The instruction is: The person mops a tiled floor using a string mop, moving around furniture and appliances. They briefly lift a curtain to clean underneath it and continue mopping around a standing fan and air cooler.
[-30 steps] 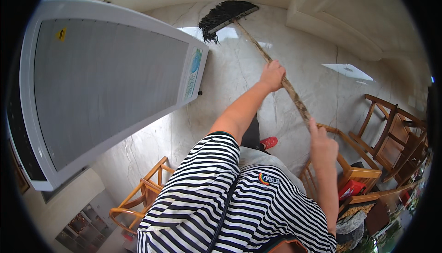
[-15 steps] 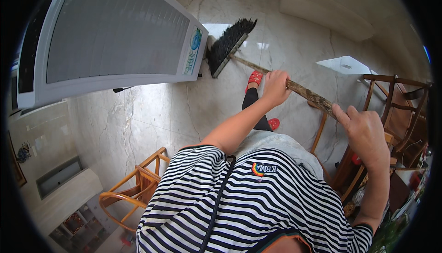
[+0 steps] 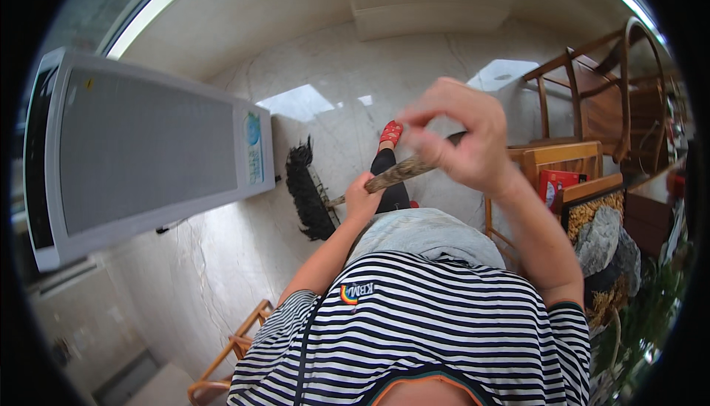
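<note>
My left hand is wrapped round the lower part of a wooden broom handle. At the far end, the broom's black bristle head stands on the floor to the left of my feet. My right hand is raised over the upper end of the handle, thumb and fingers curved apart with a gap between them. It looks loose from the handle and is slightly blurred. The handle's tip is partly hidden behind it.
A tall grey-and-white appliance stands at the left. Wooden chairs are at the right, with a red box, a grey rock and green plants nearby. Another wooden chair is at the lower left. Pale marble floor lies between.
The broom head has moved down and left, away from beside the appliance and nearer me. My right hand has come off the handle and risen. The view has turned.
</note>
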Demonstrator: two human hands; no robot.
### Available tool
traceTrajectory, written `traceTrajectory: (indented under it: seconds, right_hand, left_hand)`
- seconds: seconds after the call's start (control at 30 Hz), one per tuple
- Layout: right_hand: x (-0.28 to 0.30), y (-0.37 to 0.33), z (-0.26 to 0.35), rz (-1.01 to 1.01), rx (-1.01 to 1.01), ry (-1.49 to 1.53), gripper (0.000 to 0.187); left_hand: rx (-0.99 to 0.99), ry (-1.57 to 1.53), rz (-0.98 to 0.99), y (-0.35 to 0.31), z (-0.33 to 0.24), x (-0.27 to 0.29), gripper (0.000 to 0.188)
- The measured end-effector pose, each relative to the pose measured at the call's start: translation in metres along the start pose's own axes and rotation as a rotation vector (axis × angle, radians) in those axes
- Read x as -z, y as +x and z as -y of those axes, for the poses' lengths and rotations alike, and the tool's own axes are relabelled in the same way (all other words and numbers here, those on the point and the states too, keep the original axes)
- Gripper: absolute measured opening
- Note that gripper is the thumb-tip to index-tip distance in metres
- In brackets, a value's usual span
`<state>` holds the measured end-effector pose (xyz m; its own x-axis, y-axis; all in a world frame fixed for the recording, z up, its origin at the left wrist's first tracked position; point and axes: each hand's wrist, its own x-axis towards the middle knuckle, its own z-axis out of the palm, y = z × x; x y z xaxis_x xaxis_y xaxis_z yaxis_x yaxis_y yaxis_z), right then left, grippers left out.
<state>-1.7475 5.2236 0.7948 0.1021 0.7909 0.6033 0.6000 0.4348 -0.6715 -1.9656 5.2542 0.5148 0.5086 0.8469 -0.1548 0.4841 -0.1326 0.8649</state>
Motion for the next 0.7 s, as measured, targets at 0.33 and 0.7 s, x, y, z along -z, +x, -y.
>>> traceTrajectory:
  seconds: [0.33,0.7]
  right_hand:
    - [0.073,0.018,-0.059,-0.108,-0.742,0.775,0.019]
    - [0.262,0.055,-0.158,-0.673,-0.504,0.396,0.021]
  left_hand:
    - [-0.196,0.143,-0.008,0.066,-0.05,-0.053,0.018]
    - [-0.57,0.188,0.553,0.314,-0.221,-0.195,0.011]
